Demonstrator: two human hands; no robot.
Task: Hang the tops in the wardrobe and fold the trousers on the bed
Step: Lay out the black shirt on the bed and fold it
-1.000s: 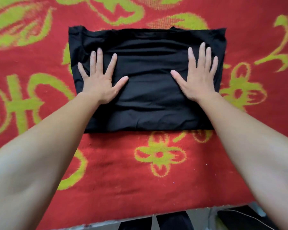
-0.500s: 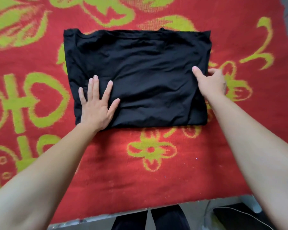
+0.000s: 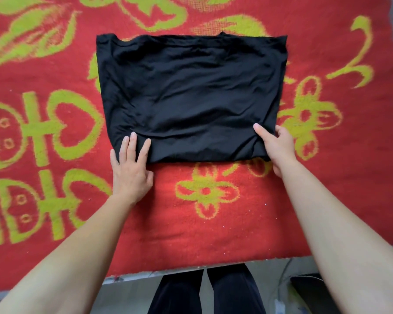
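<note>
Left hand (image 3: 131, 175) is resting at the near-left corner of the black garment (image 3: 191, 98), with its fingers straight, slightly spread and lying flat on the cloth; it is gripping nothing. This hand is probably anchoring the corner so that the layers are not sliding. Right hand (image 3: 278, 146) is pinching the garment's near-right corner: the thumb is lying on top and the fingers are curling round the side edge, seemingly to lift or square that corner for a further fold. Both hands are working at the garment's near edge, well apart. The garment is lying flat on the bed (image 3: 213, 223), whose red cover with yellow-green flowers is showing all round it. It is forming a wide rectangle, apparently several layers thick, with shallow creases running across its middle. Its far edge is sitting uneven, with small bumps along it.
</note>
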